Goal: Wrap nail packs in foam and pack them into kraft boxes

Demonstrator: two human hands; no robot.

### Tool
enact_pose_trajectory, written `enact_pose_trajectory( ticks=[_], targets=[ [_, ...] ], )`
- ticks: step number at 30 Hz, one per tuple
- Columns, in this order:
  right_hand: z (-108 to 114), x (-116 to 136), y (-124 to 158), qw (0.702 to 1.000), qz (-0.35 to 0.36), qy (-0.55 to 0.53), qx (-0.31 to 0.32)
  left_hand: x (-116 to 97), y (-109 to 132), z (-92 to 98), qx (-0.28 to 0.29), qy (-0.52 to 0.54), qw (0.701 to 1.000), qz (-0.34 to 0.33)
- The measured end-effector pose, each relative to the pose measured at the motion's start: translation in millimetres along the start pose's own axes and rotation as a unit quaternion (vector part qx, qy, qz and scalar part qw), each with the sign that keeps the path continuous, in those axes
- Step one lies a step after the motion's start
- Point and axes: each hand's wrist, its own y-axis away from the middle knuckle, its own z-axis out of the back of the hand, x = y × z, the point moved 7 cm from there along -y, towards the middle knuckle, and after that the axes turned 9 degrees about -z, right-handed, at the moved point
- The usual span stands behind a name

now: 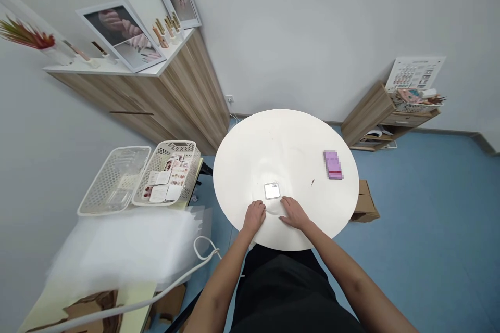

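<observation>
On the round white table point(242, 156), my left hand point(254, 217) rests with its fingers curled together at the left edge of what looks like a clear plastic film point(274, 208). My right hand point(295, 213) lies at the film's right side, thumb and fingers apart, touching the tabletop. Just beyond both hands is a small square silvery-white piece point(272, 191) with a dark rim and a few dark specks at its upper right corner. The film's outline is faint, so its full extent is unclear.
A blurred purple packet point(333, 165) lies at the table's right. Left of the table are two white baskets point(135, 195), one with printed cards, a stack of white sheets point(128, 242) and a white cable point(172, 286). A cardboard box point(365, 203) stands on the floor at right.
</observation>
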Motion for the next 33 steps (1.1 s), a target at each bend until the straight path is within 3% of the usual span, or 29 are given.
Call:
enact_pose_trajectory(
  ticks=[5, 10, 14, 17, 19, 21, 24, 28, 31, 33],
  targets=[
    [-4, -3, 15, 0.999, -0.033, 0.033, 0.02, -1, 6, 7.1, 0.033, 0.106, 0.994, 0.009],
    [9, -18, 1, 0.984, -0.124, -0.129, 0.008, 5, 5, 20.8, 0.07, 0.162, 0.982, 0.06],
    [14, -36, -24, 0.965, -0.19, -0.18, -0.002, 21, -12, 32.8, 0.026, 0.177, 0.977, 0.112],
    [11, -46, -39, 0.96, -0.23, -0.158, 0.004, 24, -19, 44.1, -0.066, 0.088, 0.985, 0.135],
    [7, -49, -45, 0.957, -0.252, -0.14, 0.013, 14, -20, 46.4, -0.115, 0.01, 0.987, 0.113],
    [3, -51, -50, 0.955, -0.265, -0.131, 0.022, -6, -21, 34.7, -0.1, -0.035, 0.994, 0.035],
    [-2, -52, -56, 0.954, -0.271, -0.123, 0.027, -32, -18, 2.1, -0.02, -0.055, 0.995, -0.085],
    [-2, -51, -59, 0.96, -0.261, -0.104, 0.021, -25, -14, -22.4, 0.009, -0.089, 0.993, -0.077],
    [13, -41, -52, 0.971, -0.225, -0.061, -0.052, -13, -14, -26.4, 0.02, -0.102, 0.992, -0.064],
    [23, -25, -43, 0.983, -0.153, -0.019, -0.098, -8, -16, -25.3, 0.028, -0.104, 0.992, -0.067]
  ],
)
